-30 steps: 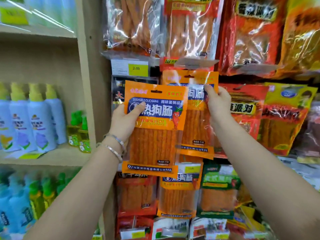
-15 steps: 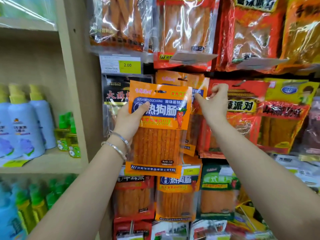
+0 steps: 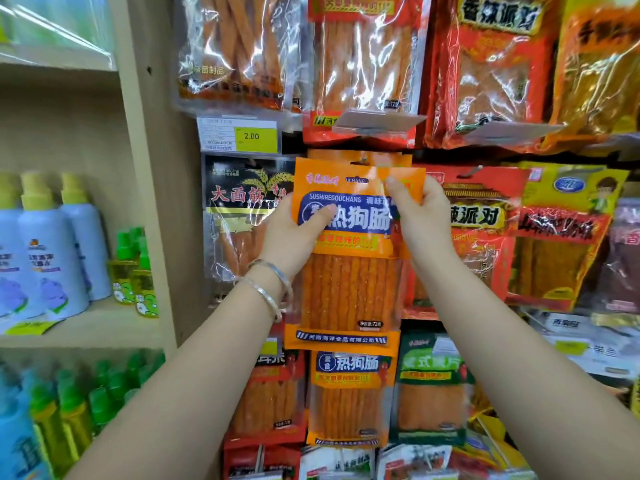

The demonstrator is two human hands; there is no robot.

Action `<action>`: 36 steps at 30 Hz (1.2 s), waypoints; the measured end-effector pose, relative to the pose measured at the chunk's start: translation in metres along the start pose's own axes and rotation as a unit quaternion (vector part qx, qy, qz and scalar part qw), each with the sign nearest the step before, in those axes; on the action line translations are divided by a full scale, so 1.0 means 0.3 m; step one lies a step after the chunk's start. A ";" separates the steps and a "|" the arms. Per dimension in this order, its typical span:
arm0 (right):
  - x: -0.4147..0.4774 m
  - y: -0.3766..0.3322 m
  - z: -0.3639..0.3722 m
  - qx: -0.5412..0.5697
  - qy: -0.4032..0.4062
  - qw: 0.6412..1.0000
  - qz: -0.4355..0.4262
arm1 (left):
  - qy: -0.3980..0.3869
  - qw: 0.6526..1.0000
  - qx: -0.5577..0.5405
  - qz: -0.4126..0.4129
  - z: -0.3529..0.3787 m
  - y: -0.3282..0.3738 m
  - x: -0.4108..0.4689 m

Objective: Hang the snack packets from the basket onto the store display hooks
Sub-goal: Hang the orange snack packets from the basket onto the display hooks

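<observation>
High against the snack display [image 3: 485,74], the left hand [image 3: 291,233] grips the orange packet [image 3: 346,292] by its left edge, thumb across the front; the right hand [image 3: 420,218] pinches its top right corner, likely aligning it with the hook [image 3: 363,158] behind.

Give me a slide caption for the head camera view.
Left hand and right hand hold an orange snack packet up before a matching hanging packet.

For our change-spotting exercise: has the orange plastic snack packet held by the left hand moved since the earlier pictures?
Yes: the orange plastic snack packet has shifted right, its left edge past the yellow 2.00 price tag.
</observation>
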State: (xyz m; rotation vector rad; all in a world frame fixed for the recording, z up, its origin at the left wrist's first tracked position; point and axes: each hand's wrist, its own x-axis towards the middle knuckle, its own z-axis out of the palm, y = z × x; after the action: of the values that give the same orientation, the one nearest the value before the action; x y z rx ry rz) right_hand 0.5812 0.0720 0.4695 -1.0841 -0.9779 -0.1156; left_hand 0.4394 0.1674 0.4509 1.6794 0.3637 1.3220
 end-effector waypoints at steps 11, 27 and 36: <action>0.129 -0.022 0.006 -0.089 0.046 0.994 -0.047 | -0.035 0.954 0.232 0.186 0.040 0.131 0.085; 0.058 0.166 -0.034 -0.339 0.077 0.927 -0.142 | -0.134 0.924 0.337 0.122 0.076 -0.146 0.009; -0.032 0.302 -0.049 -0.531 -0.045 0.802 -0.269 | -0.184 0.894 0.401 0.077 0.126 -0.312 -0.065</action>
State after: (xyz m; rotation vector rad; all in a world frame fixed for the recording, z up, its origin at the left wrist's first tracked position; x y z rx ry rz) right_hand 0.6316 0.1026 0.3986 -1.7908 -1.3183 -1.2127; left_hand 0.4933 0.1840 0.3651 2.6467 0.6106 0.9651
